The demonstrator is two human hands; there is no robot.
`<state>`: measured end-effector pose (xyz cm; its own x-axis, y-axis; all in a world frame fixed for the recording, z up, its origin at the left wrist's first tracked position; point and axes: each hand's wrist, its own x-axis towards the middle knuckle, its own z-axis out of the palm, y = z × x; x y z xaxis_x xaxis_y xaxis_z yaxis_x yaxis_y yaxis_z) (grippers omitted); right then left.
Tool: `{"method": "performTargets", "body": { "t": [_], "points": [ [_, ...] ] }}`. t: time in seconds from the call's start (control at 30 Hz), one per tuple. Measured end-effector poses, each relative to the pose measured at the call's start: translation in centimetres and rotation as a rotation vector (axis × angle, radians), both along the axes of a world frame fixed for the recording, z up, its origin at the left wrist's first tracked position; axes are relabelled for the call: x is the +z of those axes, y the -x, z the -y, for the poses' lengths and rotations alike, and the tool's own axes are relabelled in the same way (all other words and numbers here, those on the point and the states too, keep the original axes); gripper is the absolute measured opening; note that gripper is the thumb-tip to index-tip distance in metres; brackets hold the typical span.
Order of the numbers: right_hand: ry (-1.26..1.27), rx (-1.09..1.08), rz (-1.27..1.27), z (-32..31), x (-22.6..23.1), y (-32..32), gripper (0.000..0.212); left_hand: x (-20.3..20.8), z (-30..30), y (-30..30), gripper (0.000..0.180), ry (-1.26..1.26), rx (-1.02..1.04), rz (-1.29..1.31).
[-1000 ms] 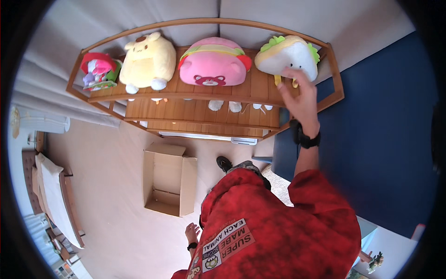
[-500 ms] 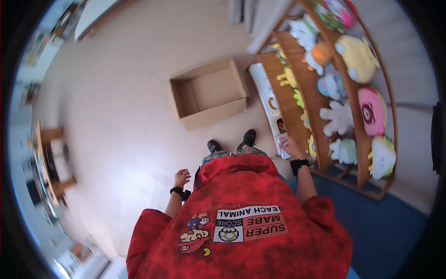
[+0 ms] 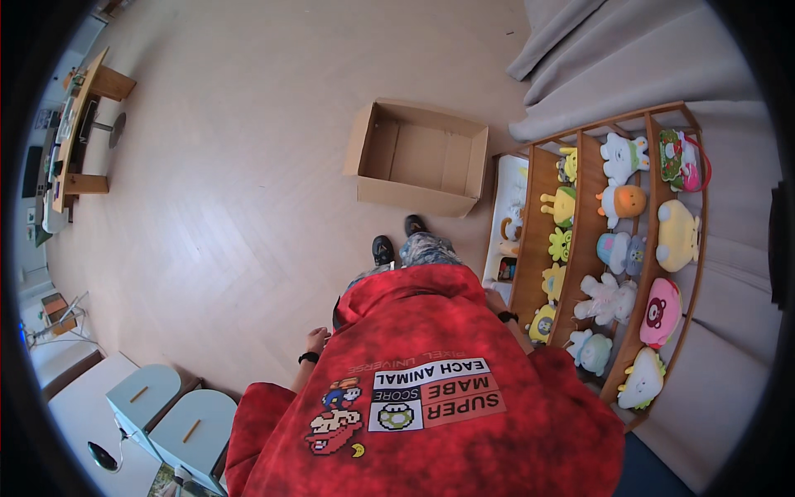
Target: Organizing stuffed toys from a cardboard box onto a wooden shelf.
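My left hand (image 3: 317,338) hangs beside the hem of my red top, its fingers loosely bent and nothing visible in them. My right hand (image 3: 495,299) is low at my other side, near the front end of the shelf's white bottom tray (image 3: 497,240); my top hides part of it, so its fingers do not show clearly. Just beyond my shoes stands an open cardboard box (image 3: 418,197), with no contents seen inside. To the right, a wooden shelf rack (image 3: 583,199) holds rows of plush toys, among them a yellow one (image 3: 559,205) and a white one (image 3: 607,300).
Grey curtains (image 3: 629,70) hang behind the rack. At far left is a wooden desk (image 3: 87,141). Pale blue cabinets (image 3: 195,435) stand at lower left, beside a white surface (image 3: 79,414). Pale floor (image 3: 232,182) stretches left of the box.
My view has turned, bringing the cabinets into sight and the box further right in the picture. My right hand has drawn in from the rack's lower front toward my body.
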<state>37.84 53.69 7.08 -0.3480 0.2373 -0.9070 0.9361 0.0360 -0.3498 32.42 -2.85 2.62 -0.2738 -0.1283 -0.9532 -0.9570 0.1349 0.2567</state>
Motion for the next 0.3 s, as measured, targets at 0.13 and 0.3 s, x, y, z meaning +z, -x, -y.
{"method": "performTargets", "body": {
  "t": [0.13,0.3],
  "points": [
    [0.046,-0.193,-0.110,-4.6,0.1,8.8,0.028,-0.9,-1.8,1.0,0.030,0.036,-0.007,-0.007],
    [0.331,0.164,-0.161,-9.5,-5.9,21.9,0.025,3.0,-6.4,3.6,0.035,0.059,0.261,-0.229]
  ]
}}
